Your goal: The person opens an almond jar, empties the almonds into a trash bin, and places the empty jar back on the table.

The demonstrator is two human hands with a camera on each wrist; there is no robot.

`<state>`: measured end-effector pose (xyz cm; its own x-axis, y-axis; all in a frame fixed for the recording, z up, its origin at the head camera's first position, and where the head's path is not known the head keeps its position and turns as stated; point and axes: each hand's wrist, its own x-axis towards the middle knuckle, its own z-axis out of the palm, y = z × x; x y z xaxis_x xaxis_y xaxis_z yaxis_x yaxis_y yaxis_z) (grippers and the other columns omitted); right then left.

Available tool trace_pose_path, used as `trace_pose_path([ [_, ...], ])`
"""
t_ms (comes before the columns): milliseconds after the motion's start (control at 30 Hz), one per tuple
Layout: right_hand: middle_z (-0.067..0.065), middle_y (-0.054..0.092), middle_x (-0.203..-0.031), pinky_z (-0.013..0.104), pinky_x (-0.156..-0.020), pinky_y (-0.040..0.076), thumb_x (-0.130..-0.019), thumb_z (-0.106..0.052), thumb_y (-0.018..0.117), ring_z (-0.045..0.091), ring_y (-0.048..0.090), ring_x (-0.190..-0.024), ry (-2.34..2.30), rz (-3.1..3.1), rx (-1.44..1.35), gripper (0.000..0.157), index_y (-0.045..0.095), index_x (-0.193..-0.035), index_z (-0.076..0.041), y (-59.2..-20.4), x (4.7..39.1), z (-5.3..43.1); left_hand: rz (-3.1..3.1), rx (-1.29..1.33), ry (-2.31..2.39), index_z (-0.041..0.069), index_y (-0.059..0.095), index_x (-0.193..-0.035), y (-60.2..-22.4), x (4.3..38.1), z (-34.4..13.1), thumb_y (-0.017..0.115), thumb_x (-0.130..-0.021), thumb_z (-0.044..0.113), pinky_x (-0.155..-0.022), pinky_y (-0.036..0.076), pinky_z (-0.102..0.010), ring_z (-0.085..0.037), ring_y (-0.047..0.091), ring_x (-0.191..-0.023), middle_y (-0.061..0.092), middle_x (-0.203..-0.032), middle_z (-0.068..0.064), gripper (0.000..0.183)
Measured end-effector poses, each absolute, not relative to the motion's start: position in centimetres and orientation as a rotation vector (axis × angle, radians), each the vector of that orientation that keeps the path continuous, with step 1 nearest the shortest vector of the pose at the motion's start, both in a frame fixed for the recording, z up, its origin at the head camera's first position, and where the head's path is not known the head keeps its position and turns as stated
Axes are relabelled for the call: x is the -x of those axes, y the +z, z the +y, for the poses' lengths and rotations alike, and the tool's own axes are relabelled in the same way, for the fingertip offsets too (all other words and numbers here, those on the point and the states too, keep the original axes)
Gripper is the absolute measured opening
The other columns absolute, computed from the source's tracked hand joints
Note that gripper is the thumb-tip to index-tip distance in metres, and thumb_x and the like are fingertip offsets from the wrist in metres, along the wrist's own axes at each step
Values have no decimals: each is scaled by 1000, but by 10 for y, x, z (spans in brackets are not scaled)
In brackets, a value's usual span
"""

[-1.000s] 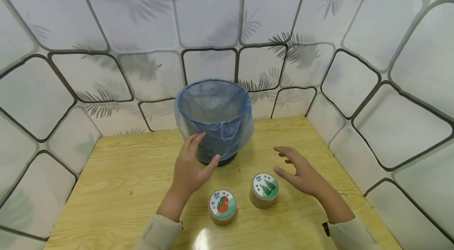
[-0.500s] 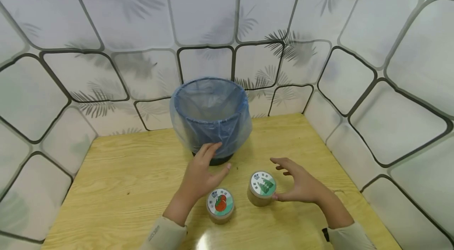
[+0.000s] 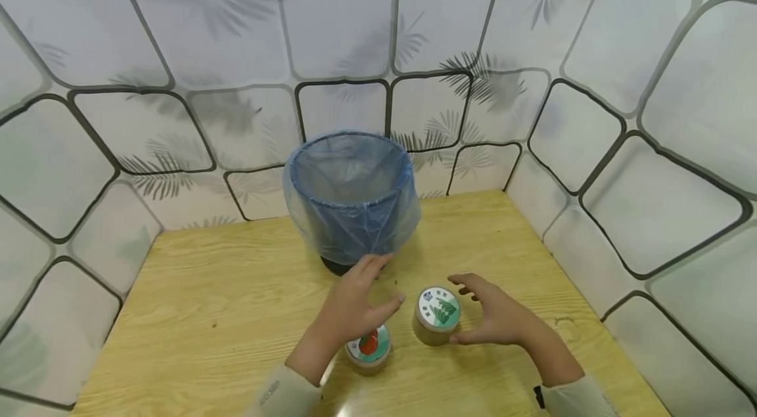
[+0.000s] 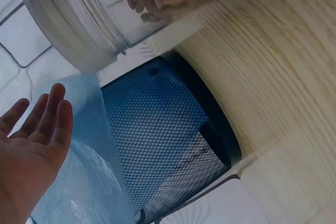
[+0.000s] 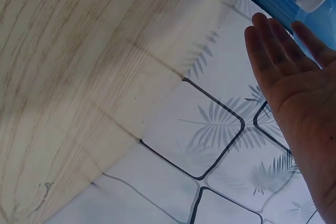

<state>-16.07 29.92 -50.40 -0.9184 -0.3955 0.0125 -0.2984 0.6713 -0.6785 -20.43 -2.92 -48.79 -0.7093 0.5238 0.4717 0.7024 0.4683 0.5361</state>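
Atm, green-veg-lid jar (image 3: 436, 316) just beside fingers (image 3: 471, 282) of R hand (image 3: 498, 320), contact unclear.

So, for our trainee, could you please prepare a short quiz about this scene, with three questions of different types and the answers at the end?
1. Multiple choice: what is printed on the lid of the jar nearer the right hand?
A) red tomatoes
B) green vegetables
C) a yellow lemon

2. True or false: in the head view, the left hand partly covers the tomato lid.

3. Fill in the gap: beyond the two jars stands a bin with a ____ plastic liner.

Key: 1: B. 2: true. 3: blue.
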Motion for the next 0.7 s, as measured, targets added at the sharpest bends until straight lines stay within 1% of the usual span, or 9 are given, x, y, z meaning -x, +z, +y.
trace_pose_path([
  [233, 14, 57, -151, 65, -107, 51, -75, -58, 94, 44, 59, -134, -1056, 2772, 586, 101, 49, -152, -10, -509, 163, 294, -2564, 1159, -1112, 15, 51, -157, -488, 198, -19, 78, -97, 41, -88, 61, -30, -12, 67, -109, 62, -139, 1, 71],
  [433, 11, 60, -145, 63, -104, 54, -73, -56, 96, 42, 61, -131, -1020, 2790, 604, 99, 53, -146, -5, -510, 163, 292, -2585, 1206, -1095, 15, 52, -156, -486, 196, -10, 77, -98, 42, -88, 61, -28, -13, 68, -107, 61, -142, 0, 69],
  [533, 8, 62, -143, 59, -104, 55, -73, -57, 95, 37, 62, -130, -980, 2818, 612, 96, 55, -144, -7, -511, 165, 290, -2576, 1210, -1094, 16, 53, -155, -484, 196, -7, 75, -99, 45, -87, 61, -27, -12, 67, -106, 61, -142, 1, 67],
  [700, 4, 64, -139, 57, -103, 56, -73, -57, 95, 32, 63, -128, -965, 2829, 621, 90, 57, -141, -10, -514, 166, 287, -2592, 1217, -1082, 18, 52, -156, -481, 195, -2, 76, -98, 46, -85, 60, -27, -11, 67, -106, 60, -145, 1, 69],
])
